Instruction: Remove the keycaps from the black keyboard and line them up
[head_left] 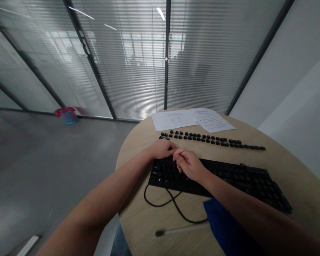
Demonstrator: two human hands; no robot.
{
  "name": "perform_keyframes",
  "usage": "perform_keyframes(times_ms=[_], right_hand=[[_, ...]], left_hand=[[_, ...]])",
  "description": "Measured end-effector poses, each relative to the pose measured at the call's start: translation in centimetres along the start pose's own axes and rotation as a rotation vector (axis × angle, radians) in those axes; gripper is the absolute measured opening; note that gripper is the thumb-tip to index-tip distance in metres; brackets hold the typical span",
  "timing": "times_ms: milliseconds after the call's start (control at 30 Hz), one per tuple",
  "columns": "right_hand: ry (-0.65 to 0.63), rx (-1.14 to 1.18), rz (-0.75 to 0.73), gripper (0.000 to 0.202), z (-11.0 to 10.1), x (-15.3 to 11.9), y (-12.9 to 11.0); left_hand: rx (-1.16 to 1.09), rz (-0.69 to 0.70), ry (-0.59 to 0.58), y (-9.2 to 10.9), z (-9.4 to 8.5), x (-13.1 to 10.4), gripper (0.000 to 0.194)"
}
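Note:
A black keyboard (229, 176) lies on the round wooden table. My left hand (163, 148) rests at the keyboard's upper left edge, its fingertips hidden near my right hand. Over the left part of the keys is my right hand (186, 161), its fingers curled together; whatever they hold, if anything, is too small to make out. Behind the keyboard, loose black keycaps (202, 138) lie in two long rows. The keyboard's cable (177, 208) loops in front of it.
White printed sheets (173, 120) lie at the table's (138, 142) far edge. A brush with a pale handle (185, 229) and a blue cloth (224, 224) are near the front. A red and blue basket (68, 115) stands on the floor, far left.

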State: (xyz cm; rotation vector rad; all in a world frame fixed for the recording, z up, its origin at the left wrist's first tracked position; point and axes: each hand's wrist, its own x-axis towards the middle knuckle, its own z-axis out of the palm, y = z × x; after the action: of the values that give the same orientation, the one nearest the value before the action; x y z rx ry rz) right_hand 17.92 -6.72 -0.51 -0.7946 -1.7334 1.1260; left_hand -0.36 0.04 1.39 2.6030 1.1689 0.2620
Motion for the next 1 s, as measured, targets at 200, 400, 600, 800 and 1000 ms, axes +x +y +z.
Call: perform_keyframes(times_ms=[200, 400, 600, 800, 1000], right_hand=[[0.25, 0.179, 0.037, 0.045, -0.6, 0.7, -0.6], [0.407, 0.187, 0.074, 0.048, -0.7, 1.2, -0.2], [0.446, 0.218, 0.11, 0.047, -0.7, 1.7, 0.2], [0.472, 0.261, 0.145, 0.049, -0.6, 1.9, -0.1], [0.459, 0.259, 0.159, 0.05, -0.5, 1.9, -0.2]], left_hand=[[-0.066, 0.028, 0.041, -0.6, 0.5, 0.2, 0.029], [-0.461, 0.076, 0.269, -1.5, -1.3, -0.3, 0.027], [-0.537, 0.132, 0.167, -1.7, -2.6, -1.3, 0.031], [-0.484, 0.15, 0.113, -0.4, -2.7, -1.2, 0.019], [-0.598, 0.128, 0.029, 0.2, -3.0, -1.6, 0.011]])
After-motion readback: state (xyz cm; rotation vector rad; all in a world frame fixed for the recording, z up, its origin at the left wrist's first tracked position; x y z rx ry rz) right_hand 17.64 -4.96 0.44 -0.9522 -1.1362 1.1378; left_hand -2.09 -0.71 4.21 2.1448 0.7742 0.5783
